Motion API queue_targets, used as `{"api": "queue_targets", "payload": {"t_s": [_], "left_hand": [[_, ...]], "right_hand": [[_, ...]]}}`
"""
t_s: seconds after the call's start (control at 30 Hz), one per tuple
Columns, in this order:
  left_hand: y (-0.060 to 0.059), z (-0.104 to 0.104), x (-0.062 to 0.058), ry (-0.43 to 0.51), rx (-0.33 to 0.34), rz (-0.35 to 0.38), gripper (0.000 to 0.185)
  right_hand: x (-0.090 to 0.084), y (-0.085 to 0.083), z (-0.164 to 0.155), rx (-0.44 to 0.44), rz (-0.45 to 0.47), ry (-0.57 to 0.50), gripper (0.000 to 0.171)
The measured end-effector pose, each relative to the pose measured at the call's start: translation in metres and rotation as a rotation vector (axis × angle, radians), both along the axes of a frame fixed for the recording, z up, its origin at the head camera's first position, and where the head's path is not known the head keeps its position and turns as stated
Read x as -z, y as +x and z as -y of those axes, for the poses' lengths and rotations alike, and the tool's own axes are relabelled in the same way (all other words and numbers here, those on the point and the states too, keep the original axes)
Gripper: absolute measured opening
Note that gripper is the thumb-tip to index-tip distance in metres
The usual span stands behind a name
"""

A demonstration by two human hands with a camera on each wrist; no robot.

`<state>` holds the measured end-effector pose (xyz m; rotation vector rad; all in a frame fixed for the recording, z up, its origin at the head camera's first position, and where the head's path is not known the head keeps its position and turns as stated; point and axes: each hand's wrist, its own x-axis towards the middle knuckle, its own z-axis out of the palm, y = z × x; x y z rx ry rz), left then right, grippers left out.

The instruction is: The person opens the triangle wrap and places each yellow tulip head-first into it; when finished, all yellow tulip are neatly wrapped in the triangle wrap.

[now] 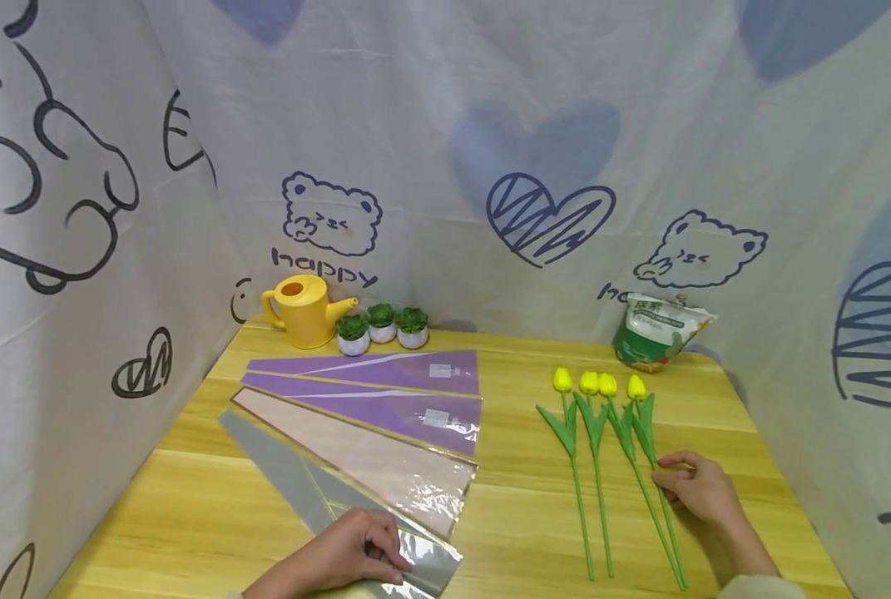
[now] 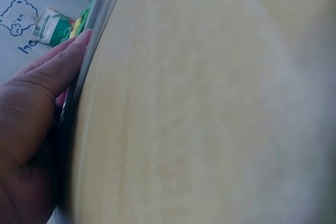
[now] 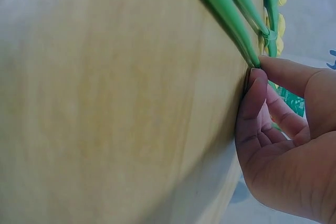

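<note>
My left hand (image 1: 358,545) pinches the wide end of a grey flower sleeve (image 1: 269,449) near the table's front. In the left wrist view, the thumb (image 2: 68,59) presses along the sleeve's edge. On the right, my right hand (image 1: 703,495) pinches the green stem of the rightmost yellow tulip (image 1: 636,388). The right wrist view shows thumb and fingertips meeting on that stem (image 3: 239,38). Three more tulips, such as the leftmost tulip (image 1: 561,380), lie beside it, heads pointing away from me.
A pink sleeve (image 1: 370,453) and two purple sleeves (image 1: 385,420) fan out behind the grey one. At the back left stand a yellow watering can (image 1: 306,316) and three small potted succulents (image 1: 381,323). A green-and-white pouch (image 1: 650,337) stands back right. Printed curtains (image 1: 430,166) enclose the wooden table (image 1: 190,499).
</note>
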<state>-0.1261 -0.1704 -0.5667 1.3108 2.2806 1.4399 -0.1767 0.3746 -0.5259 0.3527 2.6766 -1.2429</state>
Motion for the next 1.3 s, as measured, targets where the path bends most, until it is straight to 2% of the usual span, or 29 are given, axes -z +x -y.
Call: {"api": "queue_targets", "payload": {"t_s": [0.2, 0.33, 0.5, 0.63, 1.0, 1.3], "left_hand": [[-0.001, -0.002, 0.005, 0.054, -0.029, -0.006, 0.009], [0.0, -0.005, 0.003, 0.058, -0.072, -0.01, 0.008], [0.002, -0.008, -0.002, 0.005, -0.145, 0.056, 0.009], [0.001, -0.012, -0.006, -0.025, -0.179, 0.106, 0.011], [-0.002, -0.017, -0.003, -0.042, -0.228, 0.16, 0.012], [-0.002, -0.017, -0.003, -0.051, -0.245, 0.163, 0.011]], "right_hand": [[0.004, 0.0, -0.002, 0.011, 0.007, -0.01, 0.041], [0.005, -0.001, -0.003, 0.011, 0.001, -0.011, 0.041], [0.004, 0.0, -0.002, 0.008, -0.005, -0.015, 0.041], [0.004, 0.001, -0.002, 0.008, -0.001, -0.019, 0.041], [0.003, 0.0, -0.002, 0.004, 0.006, -0.011, 0.04], [0.003, -0.001, -0.001, 0.015, 0.004, -0.02, 0.042]]}}
